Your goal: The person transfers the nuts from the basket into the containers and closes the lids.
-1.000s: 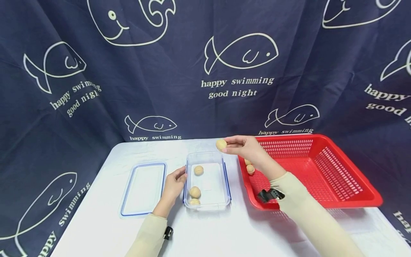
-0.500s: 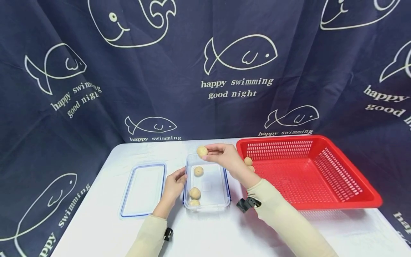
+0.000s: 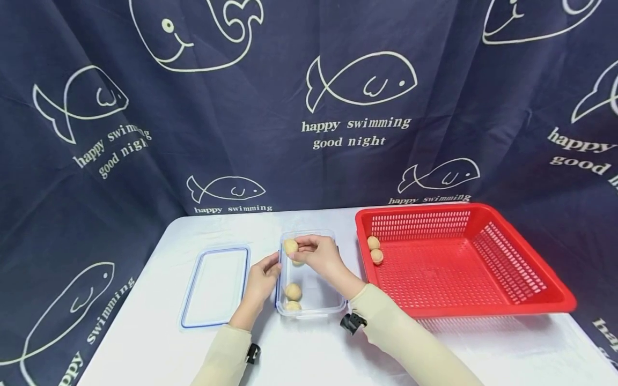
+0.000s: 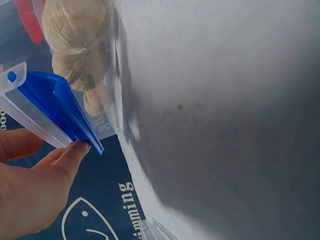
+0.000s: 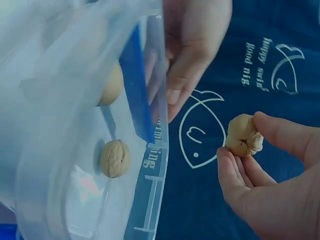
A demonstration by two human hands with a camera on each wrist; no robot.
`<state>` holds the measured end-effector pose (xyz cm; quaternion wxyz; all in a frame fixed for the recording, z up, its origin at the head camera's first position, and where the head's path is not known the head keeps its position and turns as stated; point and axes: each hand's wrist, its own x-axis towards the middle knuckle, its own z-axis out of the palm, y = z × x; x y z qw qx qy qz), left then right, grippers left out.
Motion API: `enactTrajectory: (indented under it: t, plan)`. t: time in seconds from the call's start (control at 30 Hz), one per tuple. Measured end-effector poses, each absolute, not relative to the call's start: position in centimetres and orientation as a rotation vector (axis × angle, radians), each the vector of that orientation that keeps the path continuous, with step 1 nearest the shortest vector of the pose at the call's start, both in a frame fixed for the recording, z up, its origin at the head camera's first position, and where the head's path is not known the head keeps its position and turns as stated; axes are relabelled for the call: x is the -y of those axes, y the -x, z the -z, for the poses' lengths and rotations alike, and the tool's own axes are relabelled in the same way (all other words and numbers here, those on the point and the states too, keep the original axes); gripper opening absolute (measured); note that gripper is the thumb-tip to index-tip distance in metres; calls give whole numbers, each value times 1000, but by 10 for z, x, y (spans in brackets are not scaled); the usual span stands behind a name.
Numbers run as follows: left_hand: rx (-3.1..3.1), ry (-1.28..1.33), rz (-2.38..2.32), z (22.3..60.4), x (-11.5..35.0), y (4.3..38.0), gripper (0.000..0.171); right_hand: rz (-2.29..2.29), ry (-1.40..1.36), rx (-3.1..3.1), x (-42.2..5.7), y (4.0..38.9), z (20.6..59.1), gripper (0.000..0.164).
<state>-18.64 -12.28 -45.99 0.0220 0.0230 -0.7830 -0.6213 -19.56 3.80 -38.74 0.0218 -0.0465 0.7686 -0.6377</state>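
Pinched in my right hand is a walnut, held over the far left part of a clear plastic food container. The right wrist view shows that walnut between thumb and fingertips, with another walnut lying inside the container. My left hand grips the container's left side; the left wrist view has its fingers at the blue clasp. Two walnuts sit at the container's near left corner. One more inside is partly hidden behind my right hand.
A red plastic basket stands on the right, with two walnuts against its left wall. Left of the container lies a clear lid with a blue seal, flat on the white table. A dark blue curtain hangs behind.
My right hand has moved left and down with the walnut, from beside the basket to over the container. The left hand keeps its place. The basket's two walnuts are now uncovered.
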Motion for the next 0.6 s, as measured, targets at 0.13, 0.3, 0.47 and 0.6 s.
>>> enactTrajectory:
  t: [0.13,0.3,0.47,0.6]
  plan:
    - [2402,-33,1916,460,123,185,36,1978,138,-2412,-32,191,390,32]
    - [2379,38,1892,458,124,183,34,2006,121,-2393,-25,186,394,32]
    - [2419,-54,1913,459,124,186,35,2017,87,-2414,-23,187,410,32]
    - [2431,-89,1919,458,124,185,37,2019,30,-2398,-24,189,425,33]
